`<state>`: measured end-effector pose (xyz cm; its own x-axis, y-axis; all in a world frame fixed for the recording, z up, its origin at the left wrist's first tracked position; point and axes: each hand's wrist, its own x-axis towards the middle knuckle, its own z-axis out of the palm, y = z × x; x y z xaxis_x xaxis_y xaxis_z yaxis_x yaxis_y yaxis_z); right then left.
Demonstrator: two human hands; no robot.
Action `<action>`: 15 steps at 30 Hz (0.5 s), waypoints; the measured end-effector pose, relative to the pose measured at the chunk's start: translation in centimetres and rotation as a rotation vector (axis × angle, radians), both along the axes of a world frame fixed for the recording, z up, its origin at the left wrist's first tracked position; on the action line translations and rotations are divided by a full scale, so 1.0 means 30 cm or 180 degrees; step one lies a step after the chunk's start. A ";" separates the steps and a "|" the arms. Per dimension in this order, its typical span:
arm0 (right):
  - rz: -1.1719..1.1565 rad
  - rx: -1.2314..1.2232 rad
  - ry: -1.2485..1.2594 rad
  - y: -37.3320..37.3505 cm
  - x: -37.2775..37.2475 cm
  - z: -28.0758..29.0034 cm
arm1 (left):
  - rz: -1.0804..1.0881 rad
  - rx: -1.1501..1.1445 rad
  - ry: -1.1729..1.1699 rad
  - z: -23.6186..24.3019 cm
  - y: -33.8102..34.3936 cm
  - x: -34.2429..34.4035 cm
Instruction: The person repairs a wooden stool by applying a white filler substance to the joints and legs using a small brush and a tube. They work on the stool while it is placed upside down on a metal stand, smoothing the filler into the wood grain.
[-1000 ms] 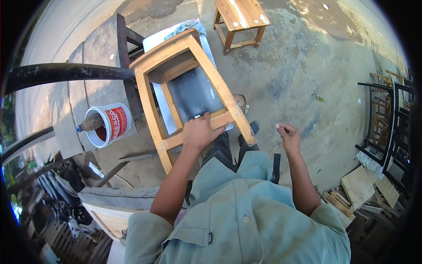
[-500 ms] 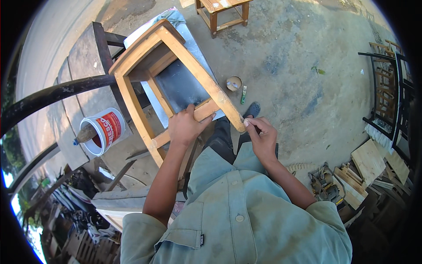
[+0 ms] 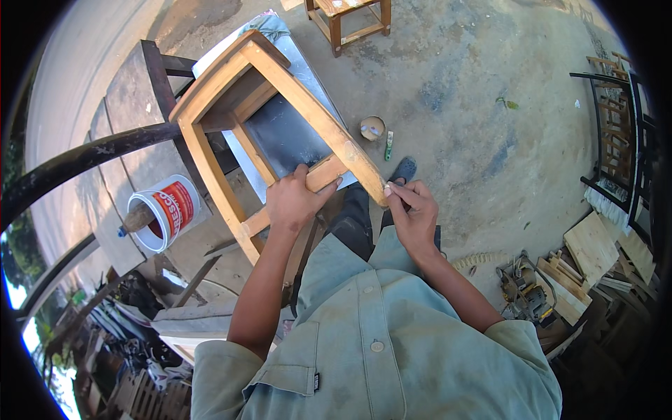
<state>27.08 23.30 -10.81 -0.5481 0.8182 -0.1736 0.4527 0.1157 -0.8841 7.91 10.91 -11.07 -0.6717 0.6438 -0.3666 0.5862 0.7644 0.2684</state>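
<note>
A light-brown wooden chair frame lies tilted over a pale board, with a dark panel showing between its rails. My left hand is closed around the cross rail, its thumb along the near side and fingertips over the far edge. At the near end of the right-hand leg, my right hand makes a pinch, thumb and forefinger together against the wood. Something small and pale may be between those fingertips, but it is too small to name. Patchy pale marks show on the leg near the rail joint.
On a plank bench at left stands a white bucket with a bottle leaning in it. A small bowl and a green-handled brush lie on the concrete floor. A wooden stool stands ahead; timber pieces and a machine sit at right.
My right fingertips have shifted slightly up and left along the leg end. My left hand keeps its hold on the rail, and the whole view has moved a little.
</note>
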 end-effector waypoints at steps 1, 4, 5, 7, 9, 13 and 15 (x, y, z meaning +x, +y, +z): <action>0.0029 0.0021 0.0006 -0.004 0.000 -0.003 | 0.0024 -0.0019 -0.0048 0.002 -0.003 -0.002; 0.0066 0.0005 -0.0005 -0.010 -0.003 0.009 | 0.0071 -0.0041 -0.0133 0.011 -0.011 -0.009; 0.0069 -0.0017 -0.0006 -0.011 -0.006 0.018 | 0.0071 -0.0024 -0.0122 0.013 -0.017 -0.011; 0.0067 -0.0168 0.0029 -0.025 -0.007 0.036 | 0.0089 0.0040 -0.0147 0.020 -0.032 -0.015; 0.0113 -0.0162 0.0100 -0.035 -0.016 0.049 | 0.0121 0.0132 -0.0217 0.032 -0.055 -0.025; 0.0251 -0.0013 0.0213 -0.066 -0.028 0.082 | 0.0141 0.0196 -0.0109 0.033 -0.098 -0.033; 0.0273 -0.0123 0.0274 -0.082 -0.022 0.092 | 0.0132 0.0380 -0.0029 0.030 -0.115 -0.035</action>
<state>26.43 20.83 -8.06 -0.6300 0.7613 -0.1533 0.3649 0.1160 -0.9238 6.88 7.46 -10.16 -0.6955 0.6550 -0.2952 0.5520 0.7502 0.3641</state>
